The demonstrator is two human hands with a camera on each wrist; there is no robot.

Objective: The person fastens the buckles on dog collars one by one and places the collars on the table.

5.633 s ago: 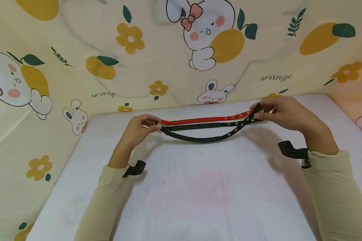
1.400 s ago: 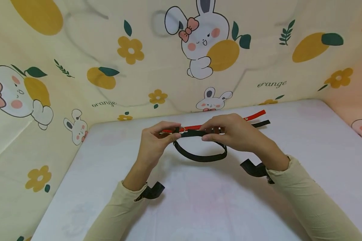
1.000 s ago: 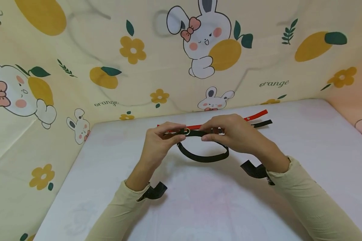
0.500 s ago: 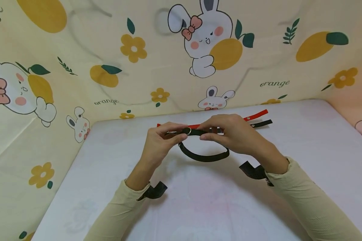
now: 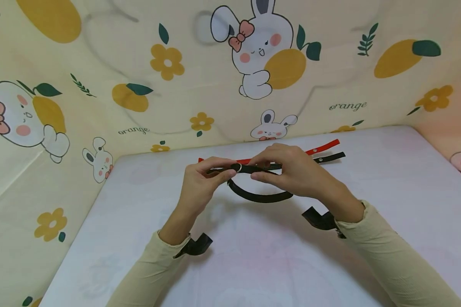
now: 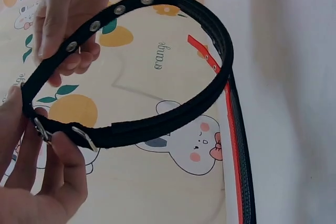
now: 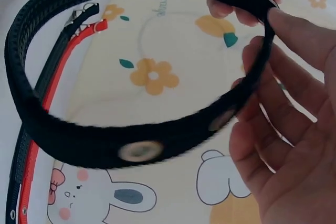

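Note:
A black collar (image 5: 259, 198) with metal eyelets is bent into a loop between my two hands, held above the table. My left hand (image 5: 199, 183) pinches its end by the metal buckle (image 6: 42, 129), beside a metal ring (image 6: 85, 139). With thumb and fingers, my right hand (image 5: 299, 170) grips the eyelet end of the strap, close to the left hand's fingertips. In the left wrist view the strap's end meets the buckle; whether it passes through is hidden by fingers. Behind the hands lie a red collar (image 5: 324, 147) and a second black collar (image 5: 332, 157), partly covered.
The white table (image 5: 246, 256) reaches back to a cloth wall (image 5: 199, 51) printed with rabbits and oranges. Black wrist mounts (image 5: 196, 245) stick out from both sleeves.
Earlier the hands were far apart, holding the ends of the collars; now one black collar is looped and the others lie behind. Lately the right hand has shifted slightly left.

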